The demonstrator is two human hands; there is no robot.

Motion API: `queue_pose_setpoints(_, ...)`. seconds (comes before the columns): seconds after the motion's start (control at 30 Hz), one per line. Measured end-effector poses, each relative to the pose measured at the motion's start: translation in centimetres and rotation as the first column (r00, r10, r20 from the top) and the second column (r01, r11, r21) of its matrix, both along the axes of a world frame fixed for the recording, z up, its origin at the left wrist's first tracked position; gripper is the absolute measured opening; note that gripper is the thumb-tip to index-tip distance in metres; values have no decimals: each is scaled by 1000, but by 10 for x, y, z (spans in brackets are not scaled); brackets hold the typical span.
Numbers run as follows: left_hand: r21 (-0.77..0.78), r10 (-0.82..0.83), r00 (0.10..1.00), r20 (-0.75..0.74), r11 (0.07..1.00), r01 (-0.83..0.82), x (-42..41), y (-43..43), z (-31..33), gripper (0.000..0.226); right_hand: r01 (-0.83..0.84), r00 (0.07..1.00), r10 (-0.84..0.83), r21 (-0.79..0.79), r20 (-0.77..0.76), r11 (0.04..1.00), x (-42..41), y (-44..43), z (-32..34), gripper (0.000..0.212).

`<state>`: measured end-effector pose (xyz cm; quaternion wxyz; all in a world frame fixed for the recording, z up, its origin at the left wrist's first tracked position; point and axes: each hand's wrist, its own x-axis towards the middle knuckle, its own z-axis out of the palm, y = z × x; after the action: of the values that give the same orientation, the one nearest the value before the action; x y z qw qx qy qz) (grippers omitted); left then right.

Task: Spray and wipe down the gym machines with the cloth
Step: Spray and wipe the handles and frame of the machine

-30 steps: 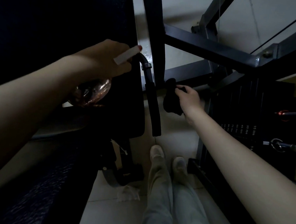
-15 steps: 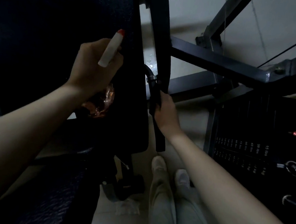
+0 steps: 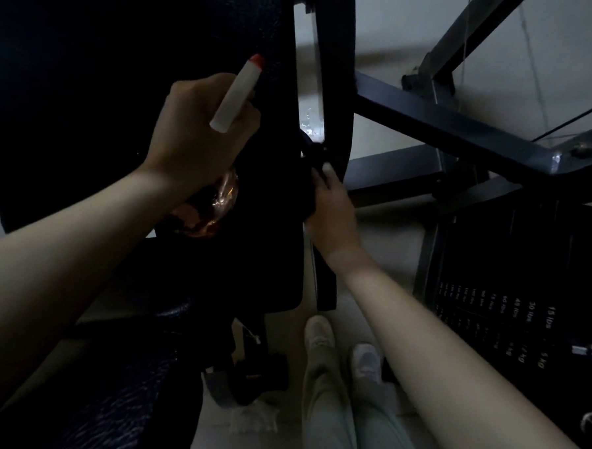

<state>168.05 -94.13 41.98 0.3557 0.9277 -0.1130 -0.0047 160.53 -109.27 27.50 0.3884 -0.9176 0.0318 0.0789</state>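
My left hand (image 3: pixel 196 140) grips a spray bottle (image 3: pixel 213 203) with a clear amber body and a white nozzle head (image 3: pixel 236 94) tipped red, which points up at the machine's black back pad (image 3: pixel 125 61). My right hand (image 3: pixel 333 212) holds a dark cloth (image 3: pixel 308 194) against the black handle bar (image 3: pixel 325 291) beside the pad's right edge. The cloth is barely distinguishable from the dark pad and bar. The scene is dim.
Dark steel frame beams (image 3: pixel 447 129) cross at the upper right. A weight stack (image 3: pixel 510 304) with white pound labels stands at the right. My shoes (image 3: pixel 319 335) and legs are on the pale tiled floor below. A dark textured seat (image 3: pixel 90 385) fills the lower left.
My right hand has moved left from the frame to the handle bar and slid up along it with the cloth. My left hand has tilted the spray nozzle from sideways to upward.
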Motion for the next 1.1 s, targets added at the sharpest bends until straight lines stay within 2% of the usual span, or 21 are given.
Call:
queue_pose_setpoints(0.1,24,1,1000,21,1000,-2,0,-1,0,21,-57,995,61,-48,74,997,-46,1,9,50)
queue_pose_setpoints(0.17,23,-3,1000,23,1000,3,2,0,-1,24,-8,997,8,7,82,1000,-55,-6,14,52)
queue_pose_setpoints(0.23,34,-7,1000,18,999,7,3,0,-3,27,91,995,-94,65,43,994,-38,-10,14,60)
queue_pose_setpoints(0.3,7,13,1000,13,1000,-13,6,0,-4,27,74,997,-74,39,-6,997,-13,-7,7,65)
queue_pose_setpoints(0.4,15,0,1000,14,1000,0,9,0,-7,30,71,996,-61,149,-65,986,5,-4,-6,61)
queue_pose_setpoints(0.47,55,-23,1000,10,998,23,8,1,-9,32,103,992,-90,150,-87,983,-15,-5,-7,57)
queue_pose_setpoints(0.53,25,12,1000,3,1000,-12,6,0,-9,33,119,987,-108,96,-119,988,-51,-9,-9,51)
queue_pose_setpoints(0.63,20,36,999,26,999,-37,5,-2,-9,33,66,978,-46,93,-206,993,-80,-17,-8,43)
queue_pose_setpoints(0.67,12,37,999,27,999,-37,5,-3,-9,32,96,967,-62,129,-246,987,-74,-18,-6,45)
queue_pose_setpoints(0.73,-1,33,999,28,999,-33,7,-3,-9,32,167,949,-96,217,-302,962,-50,-14,-3,62)
queue_pose_setpoints(0.8,14,10,999,35,1000,-10,7,-3,-9,32,191,952,-112,262,-286,946,-32,-9,-5,71)
queue_pose_setpoints(0.9,20,-14,999,42,1000,13,5,-4,-9,31,204,963,-158,201,-220,958,-59,-7,-15,51)
queue_pose_setpoints(1.0,34,-25,999,36,999,24,4,-3,-10,32,181,926,-121,141,-357,973,-110,-16,-23,32)
queue_pose_setpoints(1.07,27,-18,999,42,999,17,5,-4,-9,31,215,892,-113,190,-439,958,-115,-20,-25,30)
queue_pose_setpoints(1.1,29,-11,999,48,1000,9,6,-5,-9,30,266,894,-147,239,-422,934,-105,-19,-22,35)
